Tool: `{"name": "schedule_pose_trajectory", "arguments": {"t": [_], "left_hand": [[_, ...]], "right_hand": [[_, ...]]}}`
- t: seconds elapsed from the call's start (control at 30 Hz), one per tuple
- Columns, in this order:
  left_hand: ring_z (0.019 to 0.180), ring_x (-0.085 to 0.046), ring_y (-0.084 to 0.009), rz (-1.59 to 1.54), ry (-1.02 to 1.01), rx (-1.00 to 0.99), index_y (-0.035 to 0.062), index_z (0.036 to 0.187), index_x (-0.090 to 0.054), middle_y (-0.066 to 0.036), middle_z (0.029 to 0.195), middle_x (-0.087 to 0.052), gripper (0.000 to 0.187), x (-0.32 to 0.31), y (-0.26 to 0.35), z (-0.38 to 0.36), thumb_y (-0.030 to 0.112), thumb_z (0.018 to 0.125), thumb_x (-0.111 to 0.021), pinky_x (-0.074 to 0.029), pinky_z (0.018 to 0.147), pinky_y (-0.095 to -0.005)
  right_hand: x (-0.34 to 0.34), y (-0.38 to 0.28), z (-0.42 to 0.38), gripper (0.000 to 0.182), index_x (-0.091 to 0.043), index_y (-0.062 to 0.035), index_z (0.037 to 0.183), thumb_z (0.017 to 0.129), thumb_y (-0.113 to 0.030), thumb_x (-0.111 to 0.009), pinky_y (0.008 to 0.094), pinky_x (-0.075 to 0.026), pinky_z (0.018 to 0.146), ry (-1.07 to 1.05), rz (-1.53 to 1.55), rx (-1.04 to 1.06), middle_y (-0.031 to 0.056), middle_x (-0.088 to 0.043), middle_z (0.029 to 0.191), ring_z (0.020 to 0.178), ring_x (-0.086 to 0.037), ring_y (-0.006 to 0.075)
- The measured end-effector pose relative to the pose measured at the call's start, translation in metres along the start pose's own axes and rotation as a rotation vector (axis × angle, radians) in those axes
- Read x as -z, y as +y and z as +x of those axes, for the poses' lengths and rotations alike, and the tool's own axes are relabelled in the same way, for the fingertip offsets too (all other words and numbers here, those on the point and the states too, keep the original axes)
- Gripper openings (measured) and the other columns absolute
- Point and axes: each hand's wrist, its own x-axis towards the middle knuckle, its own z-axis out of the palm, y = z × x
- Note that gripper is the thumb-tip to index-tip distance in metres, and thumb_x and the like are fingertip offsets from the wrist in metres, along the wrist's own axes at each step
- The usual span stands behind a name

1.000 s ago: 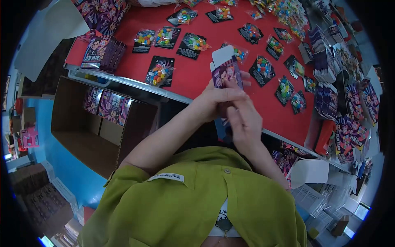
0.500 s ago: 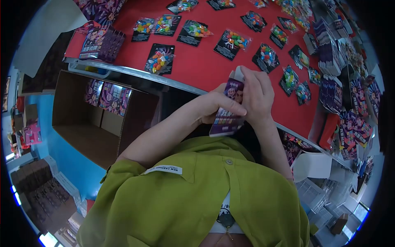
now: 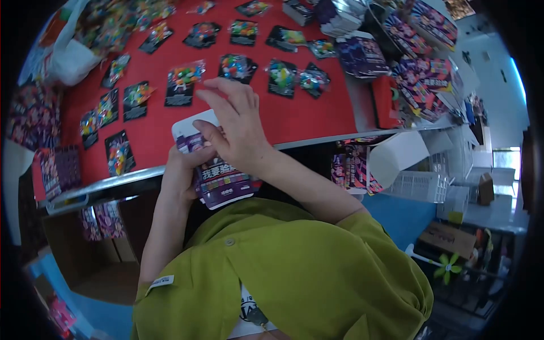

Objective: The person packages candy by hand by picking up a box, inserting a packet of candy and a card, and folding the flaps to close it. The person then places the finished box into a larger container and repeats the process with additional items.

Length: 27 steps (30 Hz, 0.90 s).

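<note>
A purple printed carton (image 3: 226, 174) with pictures and large characters on its face tilts in front of my chest. Its white top flap (image 3: 190, 123) stands up at the far end. My left hand (image 3: 187, 170) grips the carton along its left side, the thumb lying across the front. Over the upper part of the carton is my right hand (image 3: 241, 127), fingers spread and slightly curved, its thumb close to the flap; whether it touches cannot be made out. Just beyond the fingers lies a black card with a bag of colourful candy-like pieces (image 3: 182, 79) on the red tabletop (image 3: 306, 118).
More black cards with colourful bags (image 3: 281, 78) lie across the table. Stacked purple packs (image 3: 362, 54) and a red object (image 3: 386, 102) stand at the right. A purple stack (image 3: 59, 169) is at the left end. Below sits an open cardboard box (image 3: 93, 266).
The view has turned to the right, so the table's things appear further left. The carton now faces me more fully with its white flap showing, and my right hand's fingers have spread.
</note>
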Motion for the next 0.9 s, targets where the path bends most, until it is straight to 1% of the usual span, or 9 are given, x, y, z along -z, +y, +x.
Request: {"name": "schedule_pose_trajectory", "arguments": {"t": [0.13,0.3,0.43,0.5,0.53,0.57,0.63,0.77,0.9], "left_hand": [[0.079,-0.067,-0.0211,-0.035,0.115,0.056,-0.0017,0.108,-0.058,-0.012,0.094,-0.066,0.03,-0.009,0.002,-0.002,0.003,0.08,-0.068,-0.058,0.071,-0.0346],[0.082,-0.068,-0.023,-0.128,0.043,0.308,-0.0028,0.113,-0.054,-0.014,0.099,-0.066,0.031,0.005,-0.005,0.009,0.023,0.095,-0.053,-0.058,0.071,-0.0354],[0.076,-0.067,-0.0207,-0.171,0.21,0.317,-0.0037,0.109,-0.054,-0.014,0.091,-0.066,0.038,-0.016,0.002,-0.01,0.032,0.096,-0.051,-0.057,0.066,-0.0343],[0.076,-0.067,-0.0216,-0.117,-0.34,0.249,-0.0028,0.106,-0.054,-0.015,0.088,-0.065,0.046,-0.003,0.011,-0.017,0.042,0.097,-0.045,-0.056,0.062,-0.0311],[0.079,-0.065,-0.0221,0.437,-0.135,0.2,-0.003,0.113,-0.051,-0.015,0.089,-0.063,0.055,0.004,0.024,-0.027,0.048,0.098,-0.036,-0.052,0.062,-0.0292],[0.079,-0.065,-0.0221,0.433,-0.115,0.199,-0.003,0.113,-0.051,-0.015,0.089,-0.063,0.055,0.007,0.017,-0.031,0.048,0.098,-0.036,-0.052,0.062,-0.0292],[0.094,-0.061,-0.0239,1.135,0.352,-0.837,-0.0028,0.124,-0.045,-0.016,0.102,-0.059,0.062,0.01,-0.004,-0.033,0.05,0.098,-0.027,-0.049,0.077,-0.0328],[0.119,-0.044,-0.0239,0.634,-0.109,-0.895,-0.002,0.131,-0.041,-0.016,0.126,-0.047,0.052,-0.013,-0.008,-0.005,0.038,0.099,-0.028,-0.032,0.101,-0.0346],[0.118,-0.046,-0.0215,0.441,-0.11,-0.819,-0.0017,0.129,-0.044,-0.014,0.125,-0.049,0.044,-0.019,0.006,0.006,0.028,0.099,-0.03,-0.033,0.1,-0.0342]], "right_hand": [[0.015,0.005,-0.042,0.036,-0.052,-0.0018,0.123,0.093,-0.021,-0.055,0.0383,-0.036,0.096,0.049,0.312,-0.335,0.0145,-0.052,0.123,0.118,-0.047,0.0317],[0.054,0.008,-0.068,0.078,-0.047,-0.0016,0.127,0.085,-0.067,-0.037,0.0491,-0.033,0.101,-0.301,0.148,0.177,0.0158,-0.053,0.129,0.125,-0.046,0.0337],[0.037,0.025,-0.071,0.032,-0.05,-0.0011,0.115,0.09,-0.018,-0.06,0.0448,-0.042,0.094,-0.218,0.219,-0.001,0.0161,-0.059,0.109,0.104,-0.058,0.0299],[0.029,0.026,-0.069,0.028,-0.048,-0.0013,0.115,0.09,-0.01,-0.056,0.0426,-0.044,0.091,-0.157,0.354,-0.087,0.0162,-0.059,0.106,0.1,-0.058,0.0281],[0.026,0.028,-0.067,0.026,-0.046,-0.0015,0.116,0.09,-0.002,-0.052,0.0403,-0.045,0.089,-0.092,0.463,-0.181,0.0163,-0.058,0.104,0.096,-0.059,0.0263],[0.026,0.029,-0.063,0.027,-0.042,-0.0017,0.117,0.091,0.0,-0.05,0.0368,-0.046,0.085,-0.149,0.436,-0.166,0.0162,-0.057,0.102,0.092,-0.058,0.0248],[0.028,0.023,-0.048,0.026,-0.041,-0.0016,0.118,0.093,-0.003,-0.048,0.0358,-0.046,0.085,-0.246,0.403,-0.227,0.0162,-0.057,0.104,0.094,-0.058,0.0245],[0.012,0.011,-0.035,0.032,-0.044,-0.0012,0.122,0.092,-0.008,-0.053,0.0336,-0.047,0.084,-0.163,0.494,-0.431,0.0166,-0.056,0.106,0.097,-0.059,0.0302],[0.007,0.016,-0.036,0.041,-0.038,0.0008,0.131,0.096,-0.016,-0.049,0.0329,-0.041,0.094,-0.146,0.777,-0.349,0.0134,-0.057,0.112,0.106,-0.057,0.0246]]}}
